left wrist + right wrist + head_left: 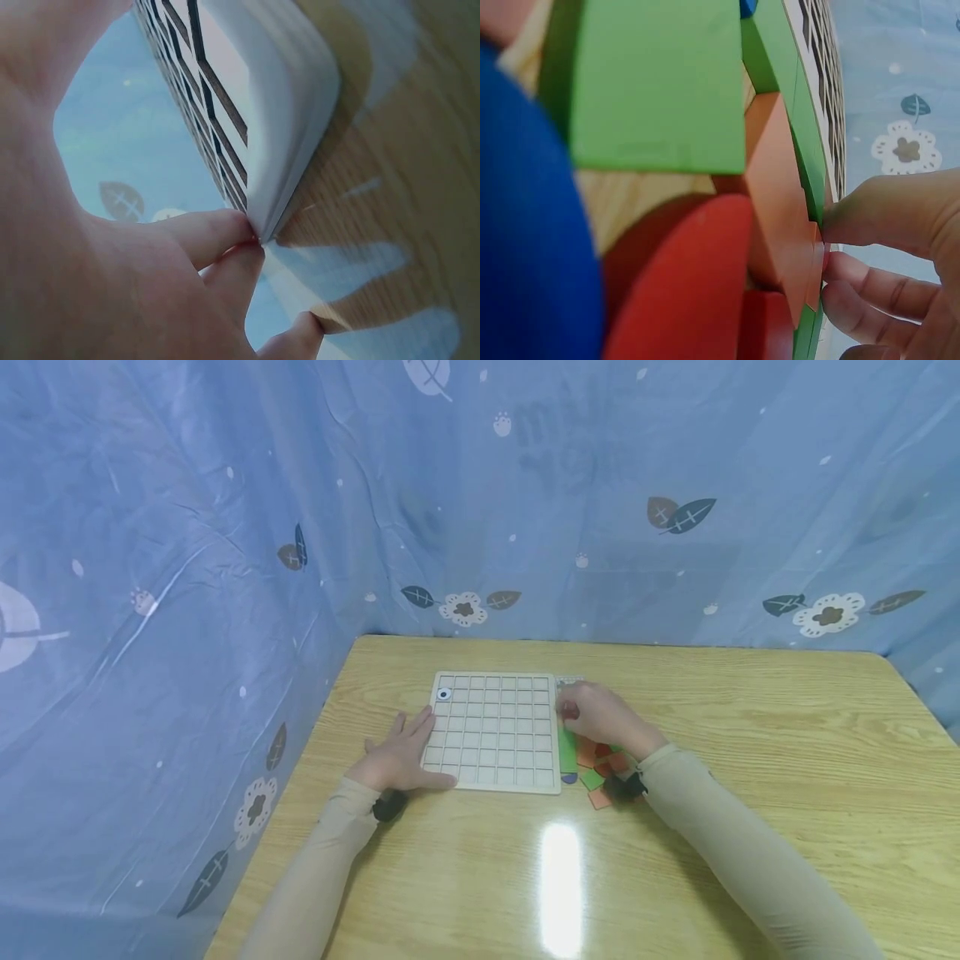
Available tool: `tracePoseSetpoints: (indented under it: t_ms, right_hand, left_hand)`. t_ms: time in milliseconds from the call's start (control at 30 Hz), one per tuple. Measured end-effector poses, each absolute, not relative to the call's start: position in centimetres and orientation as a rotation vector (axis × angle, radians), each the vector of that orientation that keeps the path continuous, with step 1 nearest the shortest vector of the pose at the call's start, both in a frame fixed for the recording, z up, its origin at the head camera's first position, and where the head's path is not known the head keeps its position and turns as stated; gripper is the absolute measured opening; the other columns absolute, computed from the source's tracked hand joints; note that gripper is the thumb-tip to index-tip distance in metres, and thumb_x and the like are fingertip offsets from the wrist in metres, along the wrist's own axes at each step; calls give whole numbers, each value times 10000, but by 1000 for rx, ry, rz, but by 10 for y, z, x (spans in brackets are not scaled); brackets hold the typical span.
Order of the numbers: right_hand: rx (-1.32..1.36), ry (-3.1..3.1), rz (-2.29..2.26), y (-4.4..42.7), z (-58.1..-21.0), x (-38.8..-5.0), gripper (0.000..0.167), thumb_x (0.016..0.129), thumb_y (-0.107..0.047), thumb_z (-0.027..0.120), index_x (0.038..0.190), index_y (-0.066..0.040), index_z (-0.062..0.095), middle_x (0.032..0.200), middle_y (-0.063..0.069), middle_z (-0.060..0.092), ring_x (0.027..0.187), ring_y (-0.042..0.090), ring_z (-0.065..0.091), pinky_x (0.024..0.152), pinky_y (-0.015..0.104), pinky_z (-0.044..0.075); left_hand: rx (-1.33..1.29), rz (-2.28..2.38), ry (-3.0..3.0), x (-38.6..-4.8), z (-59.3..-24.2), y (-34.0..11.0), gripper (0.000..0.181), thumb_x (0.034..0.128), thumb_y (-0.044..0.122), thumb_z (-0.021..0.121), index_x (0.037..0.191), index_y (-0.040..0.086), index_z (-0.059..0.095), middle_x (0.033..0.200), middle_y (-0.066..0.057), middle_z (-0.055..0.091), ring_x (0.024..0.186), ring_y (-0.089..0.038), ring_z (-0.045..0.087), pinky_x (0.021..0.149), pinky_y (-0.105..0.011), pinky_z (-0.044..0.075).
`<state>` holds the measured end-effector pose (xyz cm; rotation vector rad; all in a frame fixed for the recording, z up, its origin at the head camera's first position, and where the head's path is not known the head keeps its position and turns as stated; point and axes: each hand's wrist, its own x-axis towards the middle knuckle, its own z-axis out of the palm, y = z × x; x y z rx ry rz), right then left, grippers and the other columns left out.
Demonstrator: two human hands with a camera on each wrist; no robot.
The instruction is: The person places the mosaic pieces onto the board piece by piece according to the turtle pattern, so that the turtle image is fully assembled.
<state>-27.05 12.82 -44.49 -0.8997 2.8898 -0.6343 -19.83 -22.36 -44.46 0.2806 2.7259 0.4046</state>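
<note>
A white square board (510, 791) with a grid of small cells lies on the table. A round eye-like piece (444, 694) sits in its upper left cell. My left hand (401, 758) rests spread at the board's left edge, thumb along the near corner. In the left wrist view, fingertips (232, 225) touch the board's side. Off the board's right edge, my right hand (600, 717) bends over loose flat pieces, and its thumb and fingers appear to pinch a small red piece (826, 257). The fingers partly hide this piece.
Green strips (567, 752), orange squares (599, 798), a green square (592, 779) and a purple half-round piece (569, 778) lie right of the board. Close to the right wrist camera are a blue round piece (532, 225) and a red curved piece (690, 292). A blue curtain (525, 527) hangs behind.
</note>
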Motion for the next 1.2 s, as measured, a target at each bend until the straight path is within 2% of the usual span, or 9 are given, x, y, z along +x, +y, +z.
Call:
tracePoseSetpoints:
  t_ms: [300, 467, 600, 767, 1000, 1200]
  right_hand:
    - [-815, 2871, -592, 128, -446, -270, 91, 884, -31, 703, 921, -113, 714, 924, 29, 695, 824, 202, 563, 773, 388, 514]
    - [-818, 2861, -600, 129, -447, -270, 69, 871, -23, 690, 887, -90, 682, 899, 28, 635, 814, 201, 524, 729, 346, 459]
    - [-839, 2866, -601, 130, -445, -269, 116, 865, 7, 683, 840, -98, 642, 878, 34, 602, 800, 204, 501, 705, 340, 415]
    - [-861, 2863, -580, 129, -443, -269, 149, 855, 15, 710, 813, -112, 644, 868, 31, 600, 813, 204, 506, 711, 347, 421]
    - [-866, 2898, -608, 123, -438, -275, 97, 878, -66, 726, 821, -129, 680, 836, 19, 580, 796, 189, 489, 666, 324, 424]
    - [-909, 2924, -638, 107, -428, -278, 95, 912, -123, 721, 852, -117, 647, 855, 26, 528, 784, 194, 475, 665, 323, 405]
  left_hand:
    - [286, 392, 2726, -199, -445, -224, 1262, 783, 755, 735, 1686, 114, 130, 1774, -32, 30, 1603, -472, 5, 1039, -920, 115]
    - [289, 401, 2724, -199, -445, -225, 1261, 785, 750, 735, 1684, 105, 129, 1774, -38, 35, 1600, -479, 9, 1037, -922, 110]
    - [284, 406, 2721, -199, -444, -225, 1258, 784, 746, 739, 1686, 116, 129, 1774, -31, 31, 1601, -476, -3, 1043, -919, 105]
    - [284, 403, 2717, -201, -444, -225, 1260, 783, 753, 738, 1687, 121, 130, 1774, -32, 25, 1599, -482, -2, 1041, -920, 99]
    - [280, 415, 2702, -201, -439, -224, 1255, 791, 728, 752, 1687, 118, 121, 1774, -28, 16, 1603, -469, -18, 1044, -920, 81]
    - [273, 422, 2698, -201, -438, -225, 1256, 790, 723, 756, 1686, 115, 121, 1774, -27, 16, 1604, -466, -21, 1046, -919, 77]
